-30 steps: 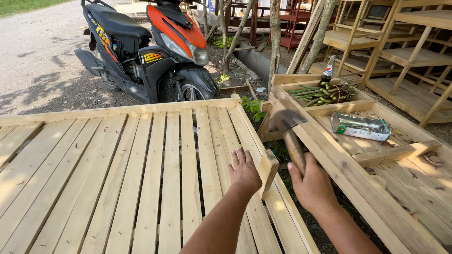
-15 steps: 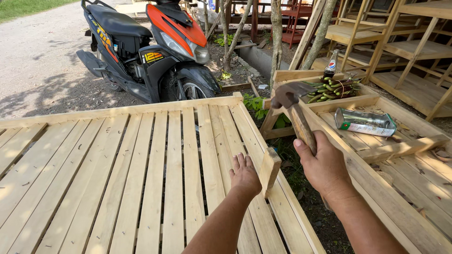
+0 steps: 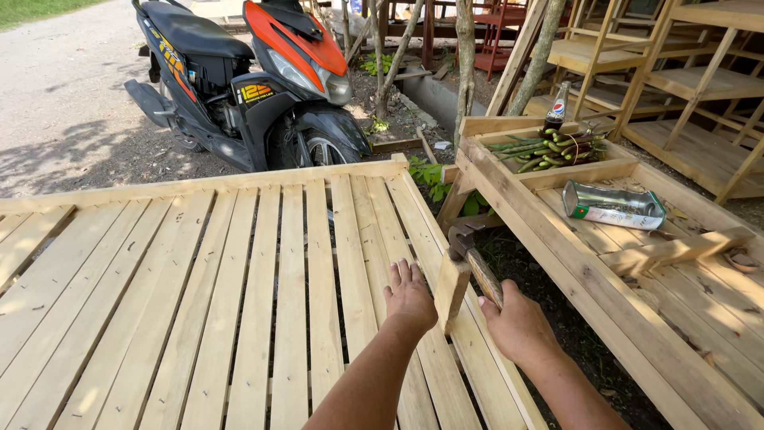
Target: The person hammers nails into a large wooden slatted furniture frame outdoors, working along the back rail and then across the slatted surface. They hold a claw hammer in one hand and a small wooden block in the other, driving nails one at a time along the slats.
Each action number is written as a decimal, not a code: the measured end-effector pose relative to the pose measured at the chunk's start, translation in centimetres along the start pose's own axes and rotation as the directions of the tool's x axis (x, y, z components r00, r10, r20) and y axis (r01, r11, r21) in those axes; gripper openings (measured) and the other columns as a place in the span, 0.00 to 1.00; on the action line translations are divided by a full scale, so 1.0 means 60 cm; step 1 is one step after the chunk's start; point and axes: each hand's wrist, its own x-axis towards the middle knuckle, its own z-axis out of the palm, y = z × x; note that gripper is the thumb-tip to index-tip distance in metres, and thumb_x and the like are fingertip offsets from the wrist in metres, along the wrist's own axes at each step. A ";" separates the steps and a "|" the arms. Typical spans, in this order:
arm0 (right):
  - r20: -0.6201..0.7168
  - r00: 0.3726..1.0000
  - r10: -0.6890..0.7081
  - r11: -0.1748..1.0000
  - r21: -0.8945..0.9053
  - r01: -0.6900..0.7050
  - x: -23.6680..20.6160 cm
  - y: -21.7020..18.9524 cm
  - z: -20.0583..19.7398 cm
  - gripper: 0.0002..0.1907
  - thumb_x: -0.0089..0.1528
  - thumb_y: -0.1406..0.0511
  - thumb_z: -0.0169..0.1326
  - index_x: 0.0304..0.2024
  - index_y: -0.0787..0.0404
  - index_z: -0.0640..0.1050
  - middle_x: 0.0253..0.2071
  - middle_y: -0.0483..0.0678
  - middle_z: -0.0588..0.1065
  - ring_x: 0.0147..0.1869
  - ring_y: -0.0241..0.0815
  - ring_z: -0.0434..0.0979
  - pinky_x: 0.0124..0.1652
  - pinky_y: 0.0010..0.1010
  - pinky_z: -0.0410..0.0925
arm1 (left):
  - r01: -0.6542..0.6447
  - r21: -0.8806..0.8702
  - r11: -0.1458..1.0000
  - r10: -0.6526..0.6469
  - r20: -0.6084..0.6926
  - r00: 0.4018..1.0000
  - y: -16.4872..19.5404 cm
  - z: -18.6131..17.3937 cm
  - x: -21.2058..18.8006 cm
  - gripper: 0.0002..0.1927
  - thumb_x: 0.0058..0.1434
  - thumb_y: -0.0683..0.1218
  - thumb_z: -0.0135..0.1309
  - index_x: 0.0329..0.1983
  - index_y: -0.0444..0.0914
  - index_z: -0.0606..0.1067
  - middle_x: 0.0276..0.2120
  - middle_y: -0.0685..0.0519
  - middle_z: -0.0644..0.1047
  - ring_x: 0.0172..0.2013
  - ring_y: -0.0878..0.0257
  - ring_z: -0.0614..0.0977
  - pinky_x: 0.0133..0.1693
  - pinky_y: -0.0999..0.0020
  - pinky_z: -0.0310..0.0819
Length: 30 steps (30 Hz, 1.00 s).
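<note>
Right hand is wrapped tight round the hammer handle, head down on top of the block. Left hand lies open and flat on the slats, just beside it. I'd keep those fingers clear, short square taps

left hand flat, right hand fisted
</note>
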 end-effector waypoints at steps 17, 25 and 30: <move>-0.080 0.978 -0.191 0.981 0.004 0.192 -0.010 0.019 -0.005 0.18 0.66 0.52 0.55 0.44 0.59 0.73 0.30 0.53 0.78 0.29 0.45 0.79 0.34 0.41 0.69 | -0.002 -0.054 0.999 -0.001 -0.056 0.998 -0.008 0.011 0.027 0.43 0.61 0.38 0.50 0.78 0.36 0.46 0.78 0.44 0.40 0.78 0.49 0.38 0.73 0.47 0.43; 0.091 0.982 0.168 0.724 0.665 -0.186 -0.023 0.033 0.041 0.17 0.69 0.54 0.48 0.46 0.62 0.73 0.23 0.49 0.69 0.20 0.39 0.67 0.21 0.37 0.65 | -0.335 -0.208 0.919 0.274 -0.275 0.922 0.067 -0.023 0.014 0.41 0.58 0.42 0.54 0.74 0.35 0.53 0.76 0.42 0.48 0.76 0.47 0.46 0.73 0.58 0.43; 0.046 0.960 0.277 0.737 0.631 -0.243 -0.019 0.120 0.048 0.18 0.70 0.54 0.48 0.45 0.64 0.73 0.22 0.50 0.69 0.19 0.40 0.66 0.20 0.38 0.65 | -0.298 0.139 0.944 0.297 0.029 0.955 0.106 -0.005 0.020 0.40 0.60 0.41 0.48 0.76 0.35 0.49 0.76 0.44 0.45 0.76 0.51 0.42 0.71 0.56 0.41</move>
